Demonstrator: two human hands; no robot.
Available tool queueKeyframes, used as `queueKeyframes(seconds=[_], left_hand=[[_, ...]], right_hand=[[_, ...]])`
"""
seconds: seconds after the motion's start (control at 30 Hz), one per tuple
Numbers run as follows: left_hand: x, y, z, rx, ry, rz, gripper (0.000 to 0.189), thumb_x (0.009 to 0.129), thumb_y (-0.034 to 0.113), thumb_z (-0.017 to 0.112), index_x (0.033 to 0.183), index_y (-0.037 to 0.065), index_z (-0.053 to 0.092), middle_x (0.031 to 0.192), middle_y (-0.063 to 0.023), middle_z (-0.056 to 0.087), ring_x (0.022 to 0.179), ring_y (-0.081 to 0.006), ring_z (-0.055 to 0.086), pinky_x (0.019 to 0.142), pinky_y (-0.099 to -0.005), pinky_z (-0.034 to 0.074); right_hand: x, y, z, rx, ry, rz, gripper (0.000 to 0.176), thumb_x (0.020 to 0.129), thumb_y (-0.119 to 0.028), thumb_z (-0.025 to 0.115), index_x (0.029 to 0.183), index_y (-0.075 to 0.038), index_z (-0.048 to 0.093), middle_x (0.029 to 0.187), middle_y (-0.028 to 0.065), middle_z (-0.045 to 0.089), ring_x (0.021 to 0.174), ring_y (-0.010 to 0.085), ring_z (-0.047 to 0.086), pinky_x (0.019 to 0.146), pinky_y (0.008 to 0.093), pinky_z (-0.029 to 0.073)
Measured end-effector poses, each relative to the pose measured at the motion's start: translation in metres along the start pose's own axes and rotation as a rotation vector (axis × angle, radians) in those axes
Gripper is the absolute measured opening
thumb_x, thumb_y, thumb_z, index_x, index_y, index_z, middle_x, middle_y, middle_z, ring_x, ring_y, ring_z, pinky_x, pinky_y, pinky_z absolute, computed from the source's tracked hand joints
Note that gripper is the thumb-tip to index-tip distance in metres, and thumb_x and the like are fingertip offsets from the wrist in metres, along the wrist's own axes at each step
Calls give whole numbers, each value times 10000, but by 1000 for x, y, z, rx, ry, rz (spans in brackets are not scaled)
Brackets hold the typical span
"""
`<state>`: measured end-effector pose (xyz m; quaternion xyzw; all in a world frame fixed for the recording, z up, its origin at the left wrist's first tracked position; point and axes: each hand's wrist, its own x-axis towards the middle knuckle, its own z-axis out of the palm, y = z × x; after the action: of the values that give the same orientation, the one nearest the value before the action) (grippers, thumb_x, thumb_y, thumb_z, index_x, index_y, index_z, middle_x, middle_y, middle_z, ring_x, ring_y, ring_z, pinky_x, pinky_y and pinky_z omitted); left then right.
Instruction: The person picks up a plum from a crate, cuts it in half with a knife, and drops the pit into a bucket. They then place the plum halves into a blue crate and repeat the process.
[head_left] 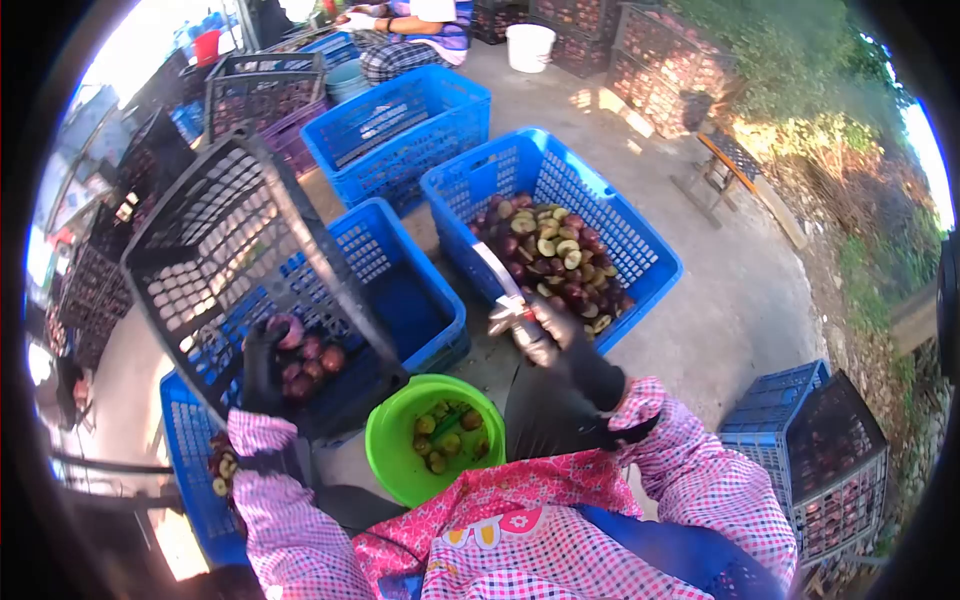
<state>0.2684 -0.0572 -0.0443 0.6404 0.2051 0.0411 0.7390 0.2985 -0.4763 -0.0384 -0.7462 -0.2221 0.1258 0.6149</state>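
My left hand (263, 372), in a black glove, is inside a tilted black crate (330, 255), its fingers closed around a reddish-purple plum (288, 331). Several more whole plums (313, 368) lie beside it at the crate's low end. My right hand (548, 345), gloved too, grips a knife (492, 268) with some red at the handle and its blade pointing up and away. That hand is by the near side of a blue crate (640, 262) holding many halved plums (560, 250). Between my arms stands a green bucket (385, 440) with several cut pieces (440, 440) in it.
Two more blue crates (400, 125) (440, 315) stand ahead, and another blue crate (190, 480) with halves is at lower left. Stacked crates (840, 470) stand at right. Farther off are a person (420, 35), a white bucket (530, 48) and a small stool (728, 160).
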Motion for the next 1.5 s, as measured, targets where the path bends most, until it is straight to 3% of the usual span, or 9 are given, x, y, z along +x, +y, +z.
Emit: queueKeyframes(seconds=[0.03,0.1,0.37,0.5,0.57,0.67,0.8,1.23,1.5], left_hand=[[-28,-5,19,2,29,7,125,867,137,628,975,82,596,809,-31,586,722,-142,585,614,-354,511],[-83,-29,41,-316,57,-9,181,912,242,614,1037,110,607,882,-3,600,829,-123,584,697,-331,512],[-241,-100,91,-728,-206,-197,471,999,474,414,1212,78,557,931,-28,640,633,-117,531,538,-243,395],[-266,-93,113,-761,-68,-152,450,1008,367,416,1327,63,508,1170,-59,629,848,-129,574,705,-258,434],[-267,-87,117,-786,-45,-152,455,998,369,445,1331,64,503,1166,-63,631,921,-168,606,758,-303,467],[-263,-105,107,-734,-235,-21,473,994,380,463,1343,62,483,1168,-76,624,973,-192,607,801,-347,482],[-263,-113,105,-709,-293,44,471,1015,370,452,1379,74,414,1218,-77,578,988,-170,593,787,-325,488],[-263,-104,105,-337,-230,117,477,999,294,505,1388,41,397,1272,-58,516,1086,-140,536,886,-291,457],[-265,-93,109,122,-191,346,463,1002,210,475,1390,-8,344,1301,-153,489,1203,-255,502,1027,-365,392]], right_hand=[[-2,3,29,240,-57,-123,272,1022,-249,485,1216,-63,525,947,26,633,680,82,548,605,256,456],[-13,-11,72,752,-310,179,266,1045,-246,431,1237,-87,526,942,-11,616,627,41,491,569,206,414],[-79,8,141,328,-349,135,313,1031,-359,459,1121,-83,573,824,-48,526,643,52,459,557,230,390],[-96,22,140,321,-146,-76,272,1022,-335,494,1081,-88,593,895,-41,551,707,74,486,586,265,409],[-102,13,136,390,-104,103,224,1006,-288,539,1020,-68,582,831,-11,562,673,82,494,575,284,413],[-111,-3,128,-71,-82,-203,222,983,-236,563,931,-21,535,670,124,552,573,232,573,556,371,439],[-122,-30,127,-237,-173,-179,201,953,-216,590,939,-22,539,747,197,596,667,375,622,572,415,460],[-112,-40,126,-367,-165,-267,189,932,-192,606,916,-27,515,749,234,587,700,436,598,570,468,446],[-113,-34,126,-363,-105,-305,189,931,-223,592,912,-41,544,720,223,602,653,424,605,563,490,459]])
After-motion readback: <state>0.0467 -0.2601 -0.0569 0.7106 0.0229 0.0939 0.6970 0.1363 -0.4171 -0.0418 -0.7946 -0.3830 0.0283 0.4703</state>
